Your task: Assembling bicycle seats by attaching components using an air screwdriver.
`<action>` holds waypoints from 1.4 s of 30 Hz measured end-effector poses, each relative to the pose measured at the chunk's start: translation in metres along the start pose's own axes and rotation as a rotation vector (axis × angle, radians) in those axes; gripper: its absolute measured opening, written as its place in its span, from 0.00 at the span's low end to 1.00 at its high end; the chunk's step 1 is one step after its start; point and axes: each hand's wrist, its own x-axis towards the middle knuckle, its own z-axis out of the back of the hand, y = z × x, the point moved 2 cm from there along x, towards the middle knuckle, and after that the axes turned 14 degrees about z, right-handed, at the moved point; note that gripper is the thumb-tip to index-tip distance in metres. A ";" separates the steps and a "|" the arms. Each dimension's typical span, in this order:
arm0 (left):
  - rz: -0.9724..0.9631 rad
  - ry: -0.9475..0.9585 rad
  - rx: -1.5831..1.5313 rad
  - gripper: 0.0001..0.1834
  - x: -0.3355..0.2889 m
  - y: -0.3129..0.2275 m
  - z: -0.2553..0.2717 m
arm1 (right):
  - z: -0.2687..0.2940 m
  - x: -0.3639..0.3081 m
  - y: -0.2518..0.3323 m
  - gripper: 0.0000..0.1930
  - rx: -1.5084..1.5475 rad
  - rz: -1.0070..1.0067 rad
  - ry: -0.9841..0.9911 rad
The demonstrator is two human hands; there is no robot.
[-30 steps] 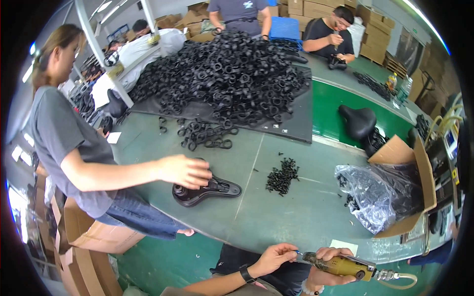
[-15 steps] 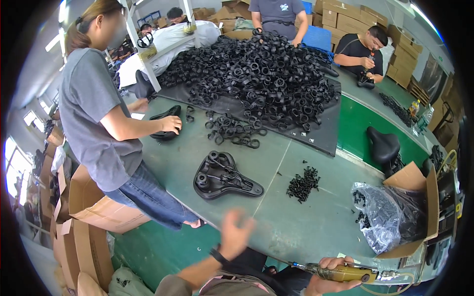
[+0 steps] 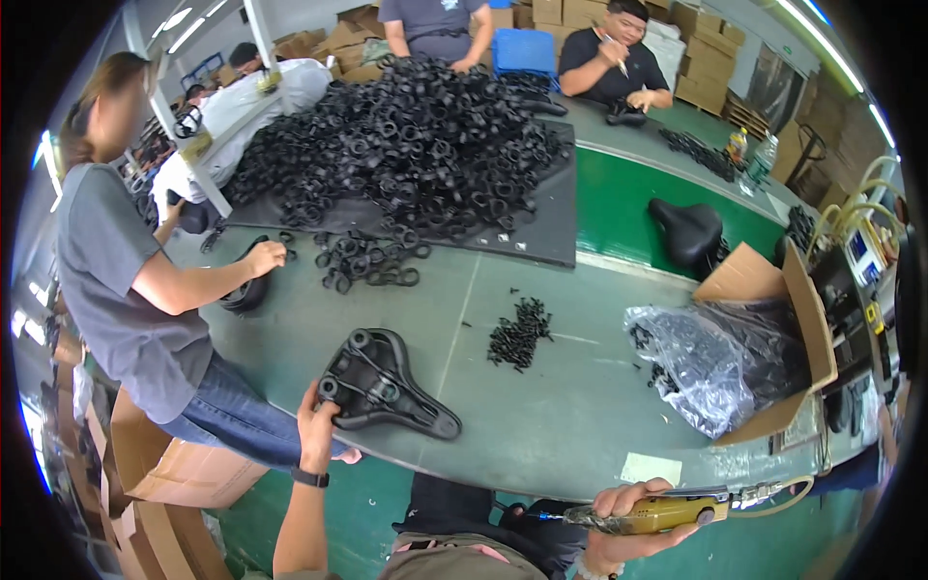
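A black bicycle saddle (image 3: 418, 395) lies upside down near the table's front edge, its underside frame and springs showing. Its nose points to the right and toward me. My left hand (image 3: 315, 432) grips the saddle's wide rear end, the thumb over the rim and the other fingers partly hidden. Low on the right, my right hand (image 3: 623, 501) is wrapped round an olive-coloured power screwdriver (image 3: 667, 514) with a hose at its rear. Its bit points left, just off the table edge. A heap of small black screws (image 3: 520, 333) lies beyond the saddle to the right.
A large pile of black ring-shaped clamps (image 3: 416, 145) covers the far table, with loose ones nearer. At right stands an open carton (image 3: 817, 333) with a plastic bag (image 3: 696, 372). Another saddle (image 3: 686, 232) sits beyond it. Co-workers (image 3: 126, 261) stand left and behind the table.
My left hand has come down onto the saddle's rear end and gripped it. The saddle now lies closer to the front edge. The screwdriver stays in my right hand. My view has swung right.
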 end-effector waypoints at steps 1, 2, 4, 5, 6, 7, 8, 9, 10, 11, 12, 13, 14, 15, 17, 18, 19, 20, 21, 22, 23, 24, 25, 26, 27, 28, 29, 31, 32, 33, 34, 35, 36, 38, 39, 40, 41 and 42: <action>-0.062 0.084 0.066 0.35 -0.009 0.002 -0.010 | 0.001 0.002 0.006 0.38 0.024 0.004 0.025; -0.037 0.228 -0.069 0.34 -0.023 0.005 -0.038 | -0.001 0.003 0.013 0.38 0.004 0.011 0.022; 0.009 0.410 0.143 0.33 -0.047 0.010 -0.093 | -0.009 0.003 0.022 0.39 0.054 0.106 0.137; -0.018 0.470 0.211 0.33 -0.057 0.014 -0.126 | -0.008 0.005 0.025 0.39 0.031 0.174 0.244; -0.101 0.544 0.273 0.34 -0.050 0.043 -0.156 | -0.010 0.004 0.027 0.39 0.017 0.184 0.247; -0.189 0.558 0.446 0.34 -0.074 0.025 -0.188 | -0.014 0.005 0.030 0.40 0.026 0.298 0.333; -0.327 0.571 0.466 0.34 -0.079 0.033 -0.209 | -0.017 0.005 0.030 0.40 0.052 0.396 0.429; -0.281 0.617 0.497 0.34 -0.086 0.034 -0.224 | -0.014 0.008 0.027 0.42 0.072 0.428 0.519; -0.236 0.663 0.529 0.35 -0.090 0.035 -0.234 | -0.013 0.009 0.023 0.42 0.045 0.431 0.516; -0.234 0.686 0.527 0.35 -0.092 0.038 -0.239 | -0.014 0.009 0.023 0.42 0.010 0.501 0.520; -0.252 0.714 0.531 0.36 -0.091 0.043 -0.240 | -0.014 0.009 0.024 0.43 -0.023 0.567 0.524; -0.270 0.738 0.536 0.38 -0.090 0.047 -0.240 | -0.011 0.011 0.023 0.43 -0.001 0.554 0.560; -0.267 0.743 0.540 0.38 -0.093 0.043 -0.236 | -0.009 0.012 0.020 0.43 -0.006 0.554 0.556; -0.350 0.800 0.524 0.40 -0.103 0.032 -0.232 | -0.008 0.014 0.020 0.44 -0.019 0.551 0.581; -0.459 0.866 0.479 0.45 -0.116 0.024 -0.230 | -0.008 0.016 0.013 0.44 -0.031 0.540 0.607; -0.455 0.863 0.480 0.45 -0.119 0.026 -0.235 | -0.009 0.018 0.008 0.44 -0.044 0.555 0.644; -0.426 0.848 0.462 0.45 -0.121 0.028 -0.241 | -0.010 0.019 0.002 0.44 -0.057 0.569 0.682; -0.400 0.833 0.443 0.44 -0.122 0.029 -0.247 | -0.012 0.021 -0.005 0.44 -0.057 0.565 0.684; -0.399 0.799 0.431 0.38 -0.122 0.035 -0.251 | -0.015 0.022 -0.012 0.43 -0.017 0.538 0.726; -0.395 0.796 0.428 0.38 -0.119 0.042 -0.252 | -0.017 0.022 -0.019 0.42 0.022 0.511 0.769; -0.430 0.788 0.399 0.35 -0.117 0.045 -0.253 | -0.018 0.023 -0.026 0.42 0.024 0.481 0.771; -0.464 0.779 0.368 0.32 -0.116 0.048 -0.252 | -0.020 0.023 -0.034 0.42 0.019 0.477 0.774; -0.458 0.780 0.365 0.32 -0.116 0.052 -0.252 | -0.021 0.023 -0.044 0.44 -0.049 0.447 0.751; -0.455 0.769 0.353 0.30 -0.117 0.049 -0.251 | -0.023 0.025 -0.053 0.46 -0.110 0.413 0.730; -0.452 0.757 0.342 0.29 -0.117 0.047 -0.250 | -0.026 0.027 -0.060 0.46 -0.075 0.376 0.748; -0.448 0.751 0.338 0.29 -0.117 0.046 -0.250 | -0.025 0.027 -0.065 0.46 -0.074 0.370 0.754; -0.440 0.752 0.345 0.29 -0.118 0.045 -0.249 | -0.024 0.028 -0.069 0.45 -0.082 0.362 0.769; -0.454 0.748 0.354 0.29 -0.117 0.044 -0.250 | -0.022 0.028 -0.079 0.43 -0.076 0.298 0.779; -0.453 0.742 0.350 0.29 -0.116 0.044 -0.250 | -0.021 0.028 -0.082 0.43 -0.074 0.294 0.786; -0.464 0.746 0.363 0.29 -0.115 0.043 -0.251 | -0.020 0.027 -0.085 0.41 -0.152 0.292 0.804; -0.470 0.748 0.383 0.29 -0.115 0.045 -0.248 | -0.016 0.023 -0.089 0.40 -0.229 0.283 0.818; -0.469 0.742 0.382 0.29 -0.116 0.044 -0.248 | -0.014 0.024 -0.090 0.38 -0.208 0.346 0.922; -0.478 0.735 0.373 0.28 -0.118 0.043 -0.248 | -0.014 0.021 -0.091 0.37 -0.222 0.410 0.927; -0.495 0.726 0.363 0.27 -0.119 0.042 -0.247 | -0.010 0.021 -0.099 0.37 -0.217 0.464 0.997; -0.507 0.724 0.367 0.28 -0.119 0.044 -0.246 | -0.008 0.025 -0.100 0.37 -0.212 0.471 0.999; -0.519 0.722 0.371 0.28 -0.119 0.044 -0.246 | -0.007 0.031 -0.100 0.34 -0.235 0.409 1.050; -0.529 0.718 0.369 0.28 -0.115 0.042 -0.245 | -0.009 0.035 -0.101 0.32 -0.254 0.347 1.102; -0.524 0.785 0.381 0.30 -0.109 0.039 -0.242 | -0.010 0.032 -0.097 0.32 -0.246 0.355 1.104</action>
